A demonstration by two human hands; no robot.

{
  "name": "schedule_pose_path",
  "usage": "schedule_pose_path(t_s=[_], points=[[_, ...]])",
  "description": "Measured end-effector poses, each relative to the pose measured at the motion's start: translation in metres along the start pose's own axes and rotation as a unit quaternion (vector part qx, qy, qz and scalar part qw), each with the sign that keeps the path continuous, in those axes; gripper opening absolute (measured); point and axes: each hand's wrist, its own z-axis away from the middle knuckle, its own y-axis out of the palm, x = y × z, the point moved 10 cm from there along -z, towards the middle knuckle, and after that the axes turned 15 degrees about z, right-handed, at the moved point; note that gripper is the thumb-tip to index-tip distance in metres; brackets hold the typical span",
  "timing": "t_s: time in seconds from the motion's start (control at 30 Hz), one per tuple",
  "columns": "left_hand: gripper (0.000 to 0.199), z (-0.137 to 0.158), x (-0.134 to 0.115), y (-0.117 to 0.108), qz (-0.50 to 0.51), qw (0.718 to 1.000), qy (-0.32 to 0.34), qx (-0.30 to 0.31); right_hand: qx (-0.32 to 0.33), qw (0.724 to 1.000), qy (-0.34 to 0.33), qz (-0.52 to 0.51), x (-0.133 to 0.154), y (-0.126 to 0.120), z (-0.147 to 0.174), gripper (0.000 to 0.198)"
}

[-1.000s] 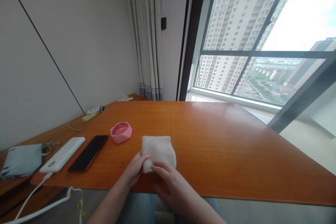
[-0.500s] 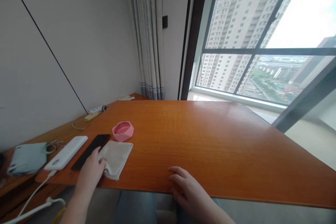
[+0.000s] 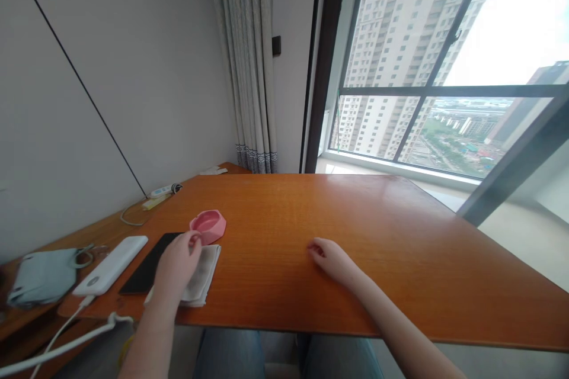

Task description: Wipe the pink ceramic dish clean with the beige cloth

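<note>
While the folded pale cloth (image 3: 203,278) lies on the table (image 3: 400,272) beside the dark phone (image 3: 144,268), the left hand (image 3: 178,262) reaches over it, its fingertips at the pink dish (image 3: 213,226); whether they grip anything, I cannot tell. The right hand (image 3: 331,257), well apart, has its fingers curled together. Farther left are a white power bank (image 3: 111,266) and a grey-blue pouch (image 3: 43,277).

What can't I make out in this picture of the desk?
All in the head view:
Cloth: partly hidden by the left hand and left forearm.
Black phone: right side partly hidden by the same hand.
Pink dish: the hand overlaps its near side, so contact can't be told.
Right hand: its back hides the palm.
Thick white cable: cut off by the left edge.
</note>
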Motion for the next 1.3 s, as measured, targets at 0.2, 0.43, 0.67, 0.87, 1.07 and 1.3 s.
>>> schedule_pose_path(t_s=[0.2,0.43,0.67,0.87,1.07,1.3], points=[[0.033,0.022,-0.144,0.132,0.212,0.901,0.176,0.334,-0.006,0.998,0.023,0.050,-0.004,0.016,-0.045,0.014],[0.016,0.030,-0.202,0.209,0.155,0.890,0.250,0.349,-0.079,0.995,0.041,0.051,-0.008,0.024,-0.046,0.013],[0.012,0.023,-0.192,0.215,0.262,0.887,0.225,0.308,-0.094,0.994,0.029,-0.040,-0.013,0.021,-0.050,0.010],[0.011,0.023,-0.188,0.216,0.265,0.880,0.217,0.329,-0.076,0.997,0.025,-0.012,-0.009,0.026,-0.049,0.010],[0.016,0.023,-0.181,0.211,0.253,0.861,0.208,0.388,-0.049,0.999,-0.004,0.017,-0.003,0.030,-0.047,0.015],[0.028,-0.048,-0.133,0.125,0.346,0.925,0.116,0.106,-0.041,0.999,-0.013,0.009,-0.007,0.031,-0.051,0.025]])
